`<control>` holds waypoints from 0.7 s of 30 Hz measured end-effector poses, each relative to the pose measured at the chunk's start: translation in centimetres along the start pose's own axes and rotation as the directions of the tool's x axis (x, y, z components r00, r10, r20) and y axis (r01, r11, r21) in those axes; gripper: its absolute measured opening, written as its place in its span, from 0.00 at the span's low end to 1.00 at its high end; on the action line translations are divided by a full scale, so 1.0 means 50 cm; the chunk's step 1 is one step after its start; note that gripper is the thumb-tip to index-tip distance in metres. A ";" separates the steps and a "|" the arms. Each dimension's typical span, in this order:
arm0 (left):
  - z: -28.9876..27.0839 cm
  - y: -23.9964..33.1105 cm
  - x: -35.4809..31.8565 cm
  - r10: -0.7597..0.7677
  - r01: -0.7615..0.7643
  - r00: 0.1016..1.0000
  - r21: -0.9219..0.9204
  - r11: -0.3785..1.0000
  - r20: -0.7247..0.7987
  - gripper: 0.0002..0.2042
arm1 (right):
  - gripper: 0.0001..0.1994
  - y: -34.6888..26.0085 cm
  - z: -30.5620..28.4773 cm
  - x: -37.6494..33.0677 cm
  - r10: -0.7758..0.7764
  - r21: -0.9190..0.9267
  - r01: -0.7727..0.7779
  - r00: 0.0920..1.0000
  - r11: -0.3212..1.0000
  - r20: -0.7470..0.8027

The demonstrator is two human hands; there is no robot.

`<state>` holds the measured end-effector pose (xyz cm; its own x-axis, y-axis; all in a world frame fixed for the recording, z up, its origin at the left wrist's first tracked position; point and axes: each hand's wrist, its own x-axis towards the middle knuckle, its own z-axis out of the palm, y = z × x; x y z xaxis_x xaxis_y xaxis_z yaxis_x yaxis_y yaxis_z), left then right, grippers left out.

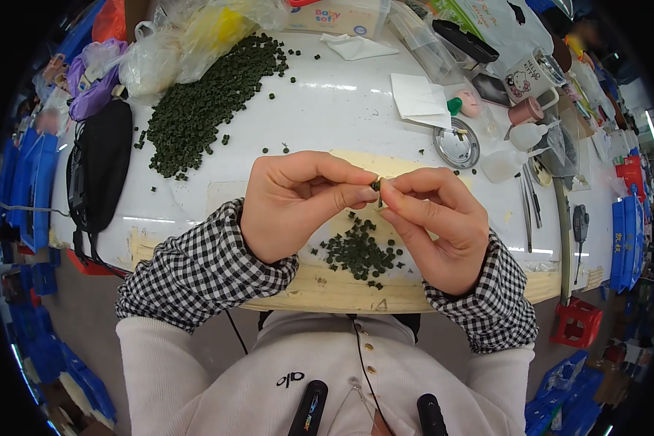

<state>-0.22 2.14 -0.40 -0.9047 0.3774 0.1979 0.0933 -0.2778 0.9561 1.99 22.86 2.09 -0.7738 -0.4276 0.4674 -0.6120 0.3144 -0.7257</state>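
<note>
Just above a small heap of dark green parts (360,249), my two hands meet fingertip to fingertip. Between the thumb and forefinger of my left hand (298,200) is a small dark green part (376,185), round and with what looks like a lighter band. My right hand (439,225) pinches at the same spot, its thumb and forefinger closed against the part's right side. Whether a second piece sits in the right fingertips is hidden. Checked black and white cuffs cover both wrists. A much larger pile of the same dark green parts (203,109) spreads over the white table at the back left.
Left of the large pile lies a black pouch (105,163) beside plastic bags (152,65). At the right are a round metal dish (455,147), squeeze bottles (505,166), tweezers (525,211) and white paper (420,102). A red stool (578,323) stands on the floor beyond the table's right corner.
</note>
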 end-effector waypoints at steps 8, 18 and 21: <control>-0.012 0.021 0.005 0.227 -0.280 0.959 0.461 0.842 0.168 0.10 | 0.14 0.000 -0.001 -0.002 0.050 0.073 -0.051 0.999 0.996 0.022; -0.003 0.015 0.001 0.050 -0.058 0.997 0.173 0.983 0.054 0.08 | 0.14 -0.001 -0.005 0.002 0.005 -0.013 -0.005 1.000 1.000 -0.012; -0.003 0.011 0.001 0.035 -0.038 0.999 0.109 0.993 0.027 0.08 | 0.14 -0.002 -0.006 0.002 0.009 -0.026 -0.010 1.000 1.000 -0.015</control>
<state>-0.30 1.88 0.08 -0.8894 0.3908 0.2370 0.1720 -0.1942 0.9658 1.92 23.06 2.37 -0.7820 -0.4115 0.4682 -0.6084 0.3403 -0.7170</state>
